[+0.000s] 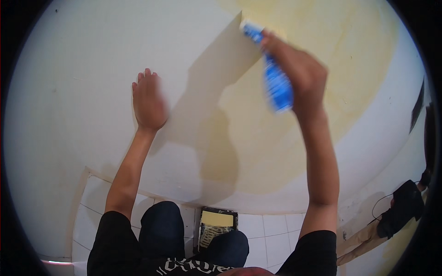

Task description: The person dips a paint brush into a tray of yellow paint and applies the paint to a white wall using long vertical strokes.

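Note:
My right hand (304,72) grips what looks like a paintbrush (279,86) with a blue, printed handle, blurred by motion. Its pale head is up at the wall, at or very near a band of yellow paint (345,45); contact cannot be told. My left hand (150,100) lies with its palm toward the white wall (86,114), fingers up and holding nothing. Between my hands falls the shadow of my right arm and the brush. Below, partly behind my knee, a black paint tray (236,220) holds pale yellow paint (217,219).
White floor tiles (252,227) meet the wall's foot around the tray. My bent knees (161,224) are close beside it. At the far right stands another person (409,200) in a dark top and tan trousers, with a thin cable hanging nearby.

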`<control>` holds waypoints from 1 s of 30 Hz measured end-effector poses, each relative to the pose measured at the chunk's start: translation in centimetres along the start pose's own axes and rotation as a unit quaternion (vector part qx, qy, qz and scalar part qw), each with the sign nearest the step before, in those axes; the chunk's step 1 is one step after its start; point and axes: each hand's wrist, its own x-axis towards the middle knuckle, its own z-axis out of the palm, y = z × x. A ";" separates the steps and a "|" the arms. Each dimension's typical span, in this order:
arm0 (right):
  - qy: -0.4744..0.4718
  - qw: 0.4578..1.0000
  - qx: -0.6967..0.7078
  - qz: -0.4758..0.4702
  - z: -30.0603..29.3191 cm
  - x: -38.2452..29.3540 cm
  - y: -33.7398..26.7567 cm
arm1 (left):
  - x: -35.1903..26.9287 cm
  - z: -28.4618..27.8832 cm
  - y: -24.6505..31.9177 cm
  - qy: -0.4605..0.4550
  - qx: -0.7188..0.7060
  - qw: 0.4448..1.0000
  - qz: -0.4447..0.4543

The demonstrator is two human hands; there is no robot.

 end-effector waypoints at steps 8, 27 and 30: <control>-0.180 0.980 0.056 -0.064 -0.5 -9.9 -15.1 | -0.1 0.0 0.3 0.008 0.006 1.000 -0.007; -0.027 0.862 0.365 0.350 -0.5 1.6 4.2 | -0.4 0.3 0.7 0.024 -0.004 1.000 -0.005; 0.002 0.939 0.167 0.302 -2.0 4.8 4.8 | -0.3 0.3 0.4 0.027 0.001 1.000 -0.003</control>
